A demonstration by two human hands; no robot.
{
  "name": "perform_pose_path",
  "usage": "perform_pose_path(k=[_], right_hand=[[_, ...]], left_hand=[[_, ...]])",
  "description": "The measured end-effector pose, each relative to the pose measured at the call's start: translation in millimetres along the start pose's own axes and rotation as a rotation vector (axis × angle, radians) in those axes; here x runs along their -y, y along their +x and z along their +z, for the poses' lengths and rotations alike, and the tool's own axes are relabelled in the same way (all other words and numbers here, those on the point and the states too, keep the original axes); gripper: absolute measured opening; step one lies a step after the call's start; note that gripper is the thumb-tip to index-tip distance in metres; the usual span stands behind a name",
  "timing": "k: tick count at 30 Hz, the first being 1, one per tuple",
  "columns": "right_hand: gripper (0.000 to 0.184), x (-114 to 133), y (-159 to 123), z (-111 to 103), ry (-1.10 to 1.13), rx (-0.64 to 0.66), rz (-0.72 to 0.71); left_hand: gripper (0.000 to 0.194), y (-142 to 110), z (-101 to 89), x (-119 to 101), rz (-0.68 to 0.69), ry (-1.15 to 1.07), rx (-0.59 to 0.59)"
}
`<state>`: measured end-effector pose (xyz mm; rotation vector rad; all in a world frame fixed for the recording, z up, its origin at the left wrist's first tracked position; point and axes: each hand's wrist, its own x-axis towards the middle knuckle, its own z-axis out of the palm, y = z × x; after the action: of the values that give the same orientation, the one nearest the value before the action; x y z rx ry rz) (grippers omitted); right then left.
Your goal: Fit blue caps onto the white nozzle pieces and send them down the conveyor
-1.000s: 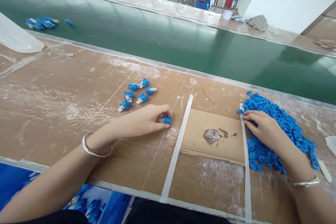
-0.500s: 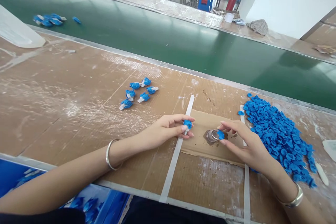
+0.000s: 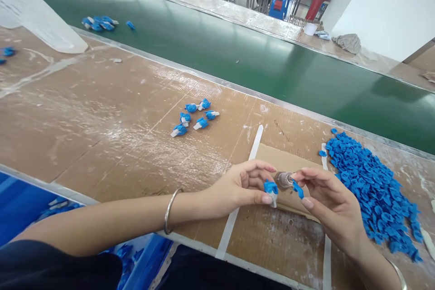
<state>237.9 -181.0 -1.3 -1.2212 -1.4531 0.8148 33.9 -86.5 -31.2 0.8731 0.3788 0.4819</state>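
My left hand [image 3: 238, 188] pinches a small blue flower [image 3: 271, 187] with a white base, its base pointing down. A single blue petal [image 3: 298, 189] is between the thumb and fingers of my right hand [image 3: 336, 201], just right of the flower and apart from it. Behind both hands, a small round pot [image 3: 283, 180] stands on a cardboard piece [image 3: 277, 153]; the right fingertips partly cover its edge. To the right lies a big heap of loose blue petals [image 3: 377, 190]. Several blue flowers with white bases [image 3: 200, 122] lie on the table left of centre.
A green belt [image 3: 217, 52] runs along the table's far side, with more blue flowers [image 3: 98, 22] on it at left. White strips [image 3: 228, 231] cross the brown tabletop. A pale plastic piece [image 3: 64, 38] stands at upper left; blue bins [image 3: 146, 263] sit below the near edge.
My right hand has drawn the petal away from the pot toward me, closer to the flower. My left hand has moved right with the flower. The view has shifted left.
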Motion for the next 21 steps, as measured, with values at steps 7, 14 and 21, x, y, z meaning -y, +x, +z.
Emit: perform_pose_path(k=[7, 14, 21], right_hand=[[0.036, 4.2, -5.1, 12.5, -0.021, 0.073, 0.006], [0.031, 3.4, -4.3, 19.8, -0.102, 0.083, -0.019], [0.040, -0.6, -9.4, 28.7, -0.432, 0.056, -0.416]], left_hand=[[0.050, -6.1, 5.8, 4.3, 0.024, -0.009, 0.039], [0.046, -7.5, 6.7, 5.4, 0.026, 0.003, 0.070], [0.036, -9.4, 6.3, 3.3, 0.011, -0.021, 0.060]])
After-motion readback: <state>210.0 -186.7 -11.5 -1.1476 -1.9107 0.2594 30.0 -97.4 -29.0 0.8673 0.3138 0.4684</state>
